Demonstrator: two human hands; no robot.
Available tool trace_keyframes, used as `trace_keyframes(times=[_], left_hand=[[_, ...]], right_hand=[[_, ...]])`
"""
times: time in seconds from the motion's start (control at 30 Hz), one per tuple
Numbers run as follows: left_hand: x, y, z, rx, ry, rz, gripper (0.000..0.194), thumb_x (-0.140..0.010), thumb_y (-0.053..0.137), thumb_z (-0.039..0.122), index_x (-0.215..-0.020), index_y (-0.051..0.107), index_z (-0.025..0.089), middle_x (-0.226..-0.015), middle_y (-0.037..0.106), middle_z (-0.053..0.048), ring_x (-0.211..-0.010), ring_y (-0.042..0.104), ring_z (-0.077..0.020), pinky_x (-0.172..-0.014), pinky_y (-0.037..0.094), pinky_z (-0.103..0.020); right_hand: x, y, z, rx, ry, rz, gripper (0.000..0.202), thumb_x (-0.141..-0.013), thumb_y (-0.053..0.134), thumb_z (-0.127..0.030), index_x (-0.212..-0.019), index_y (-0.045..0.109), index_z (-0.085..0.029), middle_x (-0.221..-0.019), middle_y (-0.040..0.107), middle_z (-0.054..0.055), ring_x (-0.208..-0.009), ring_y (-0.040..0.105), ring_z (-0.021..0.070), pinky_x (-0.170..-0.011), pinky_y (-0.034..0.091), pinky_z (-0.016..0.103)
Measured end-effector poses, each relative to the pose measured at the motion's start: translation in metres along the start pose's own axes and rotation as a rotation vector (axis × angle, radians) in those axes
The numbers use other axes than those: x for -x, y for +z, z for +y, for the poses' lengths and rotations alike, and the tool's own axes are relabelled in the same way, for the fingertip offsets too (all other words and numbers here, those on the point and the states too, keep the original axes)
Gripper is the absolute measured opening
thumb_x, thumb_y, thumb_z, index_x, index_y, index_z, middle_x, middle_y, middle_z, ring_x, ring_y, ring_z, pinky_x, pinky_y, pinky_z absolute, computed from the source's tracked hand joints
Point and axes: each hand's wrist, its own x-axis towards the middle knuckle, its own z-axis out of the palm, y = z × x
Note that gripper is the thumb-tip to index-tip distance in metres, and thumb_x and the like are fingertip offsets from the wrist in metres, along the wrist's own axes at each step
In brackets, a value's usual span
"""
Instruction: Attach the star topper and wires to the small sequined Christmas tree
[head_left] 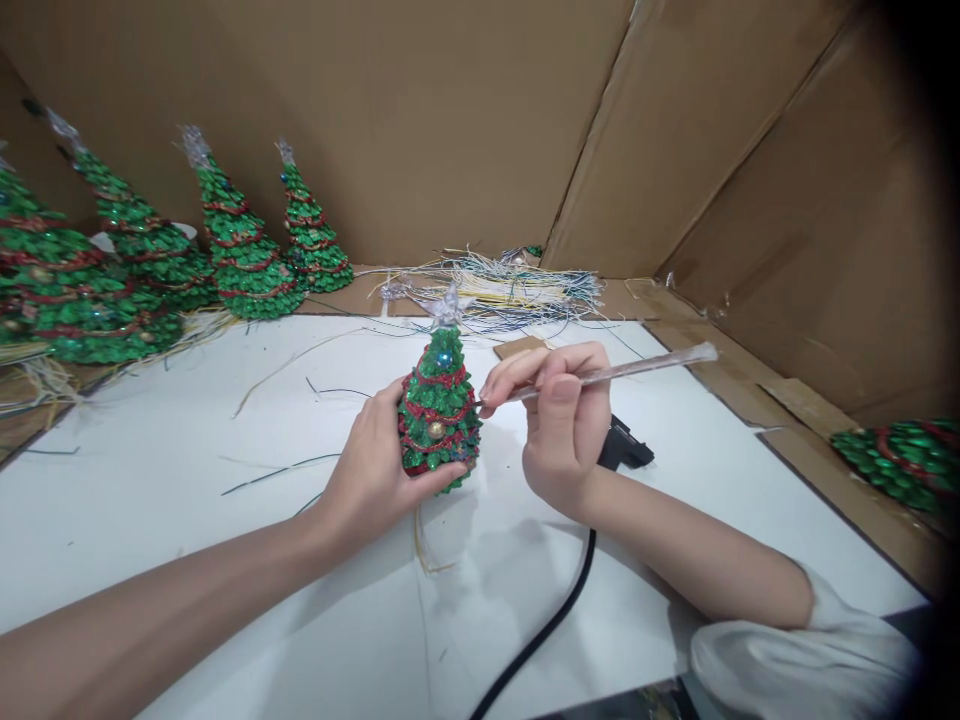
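Observation:
My left hand [375, 450] is wrapped round the left side and lower front of a small green Christmas tree figurine [439, 400]. The figurine stands nearly upright, with red garlands, a gold ball, a blue ball and a clear star on top. Pinched in the fingers of my right hand [559, 410] is a thin, pale, translucent stick [652, 364]. Its narrow dark tip reaches the figurine's right edge; whether it touches cannot be made out. Behind my right wrist lies a black tool [630, 446], partly hidden, and a black cable [540, 632] runs forward from near it.
Several finished-looking tree figurines [244, 240] stand at the back left. A heap of coloured wires [517, 288] lies along the back edge of the white tabletop [225, 590]. Cardboard walls [420, 130] enclose the far side. Another tree [904, 460] lies at the right edge.

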Motion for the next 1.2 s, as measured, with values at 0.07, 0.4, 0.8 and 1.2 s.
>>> trace_keyframes(times=[0.07, 0.4, 0.8, 1.2], left_hand=[[0.000, 0.000, -0.001, -0.007, 0.004, 0.000, 0.082, -0.067, 0.068, 0.048, -0.130, 0.022, 0.021, -0.124, 0.043, -0.012, -0.113, 0.046, -0.0300, -0.091, 0.041, -0.046], [0.000, 0.000, -0.001, -0.002, -0.003, -0.004, 0.081, -0.067, 0.068, 0.047, -0.129, 0.023, 0.021, -0.122, 0.044, -0.012, -0.112, 0.046, -0.0295, -0.090, 0.042, -0.046], [0.000, 0.001, -0.001, 0.004, 0.011, 0.001, 0.080, -0.067, 0.068, 0.046, -0.128, 0.024, 0.019, -0.121, 0.044, -0.013, -0.111, 0.047, -0.0291, -0.089, 0.043, -0.045], [-0.001, 0.000, 0.001, 0.024, 0.028, -0.005, 0.077, -0.068, 0.067, 0.044, -0.128, 0.024, 0.019, -0.123, 0.044, -0.012, -0.111, 0.047, -0.0279, -0.090, 0.042, -0.043]], right_hand=[[0.000, 0.000, 0.000, -0.002, 0.012, -0.009, 0.015, -0.094, 0.033, -0.037, -0.085, 0.034, -0.025, -0.068, 0.056, -0.002, -0.063, 0.055, 0.0131, -0.049, 0.049, 0.028], [0.001, 0.001, 0.002, 0.014, 0.035, -0.046, 0.016, -0.094, 0.032, -0.037, -0.085, 0.033, -0.024, -0.070, 0.056, -0.002, -0.064, 0.056, 0.0128, -0.051, 0.051, 0.028], [-0.007, 0.000, -0.008, 0.052, 0.143, -0.079, 0.016, -0.094, 0.033, -0.035, -0.084, 0.037, -0.023, -0.069, 0.054, -0.003, -0.060, 0.054, 0.0101, -0.051, 0.047, 0.025], [-0.016, 0.002, -0.009, -0.071, 0.328, -0.058, 0.020, -0.093, 0.037, -0.036, -0.079, 0.035, -0.022, -0.064, 0.054, -0.006, -0.049, 0.052, 0.0070, -0.047, 0.044, 0.022]])
